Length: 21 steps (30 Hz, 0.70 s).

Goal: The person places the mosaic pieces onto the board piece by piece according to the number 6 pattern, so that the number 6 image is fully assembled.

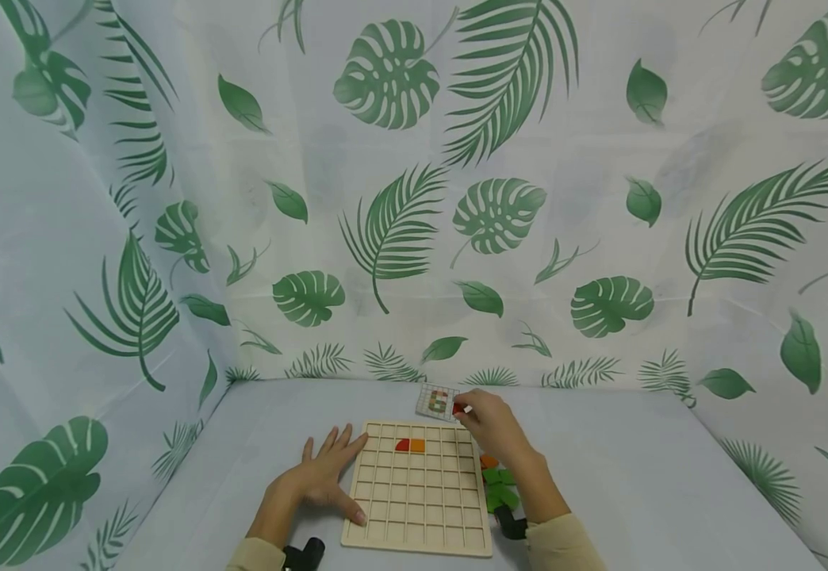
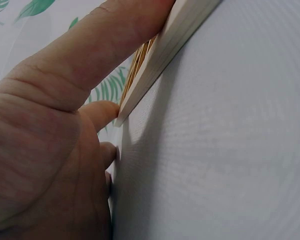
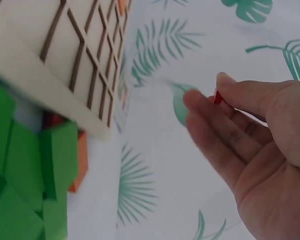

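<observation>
A wooden grid board (image 1: 417,496) lies on the table, with a red rounded piece (image 1: 403,446) and an orange square piece (image 1: 418,446) side by side in its upper cells. My left hand (image 1: 320,476) rests at the board's left edge, fingers spread, thumb on the rim near the lower corner. Between thumb and fingertips, my right hand (image 1: 496,427) pinches a small red piece (image 3: 217,96), largely hidden by the fingers. That hand is over the right edge of a small pattern card (image 1: 432,400) behind the board.
Several green pieces (image 1: 500,493) are heaped beside the board's right edge, close to the right forearm. An orange piece (image 1: 488,461) lies at the far end of that heap. A leaf-printed cloth (image 1: 481,297) hangs behind the table.
</observation>
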Each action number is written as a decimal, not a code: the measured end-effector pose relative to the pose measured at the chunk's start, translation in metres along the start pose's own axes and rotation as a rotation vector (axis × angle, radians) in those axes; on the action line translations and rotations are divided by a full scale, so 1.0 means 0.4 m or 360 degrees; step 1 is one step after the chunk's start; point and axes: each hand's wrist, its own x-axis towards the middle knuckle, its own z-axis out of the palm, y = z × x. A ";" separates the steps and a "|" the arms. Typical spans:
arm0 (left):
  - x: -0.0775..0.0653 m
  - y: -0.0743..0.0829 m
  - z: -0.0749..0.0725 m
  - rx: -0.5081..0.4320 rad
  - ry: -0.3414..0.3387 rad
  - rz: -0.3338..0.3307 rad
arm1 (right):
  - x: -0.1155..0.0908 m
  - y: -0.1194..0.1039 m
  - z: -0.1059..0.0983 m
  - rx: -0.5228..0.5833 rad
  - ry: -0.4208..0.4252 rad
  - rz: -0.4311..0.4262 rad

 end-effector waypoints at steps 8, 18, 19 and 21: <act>0.007 0.000 0.002 0.0032 0.0006 -0.0027 | 0.005 -0.019 0.027 -0.0002 -0.0020 -0.0138; 0.006 -0.001 0.002 0.0052 0.0004 -0.0044 | 0.009 -0.032 0.066 0.0058 -0.0203 -0.0160; 0.006 -0.001 0.002 0.0051 0.0002 -0.0040 | 0.009 -0.033 0.068 0.0066 -0.0217 -0.0161; 0.005 -0.001 0.003 0.0045 0.0002 -0.0034 | 0.007 -0.033 0.074 0.0081 -0.0245 -0.0164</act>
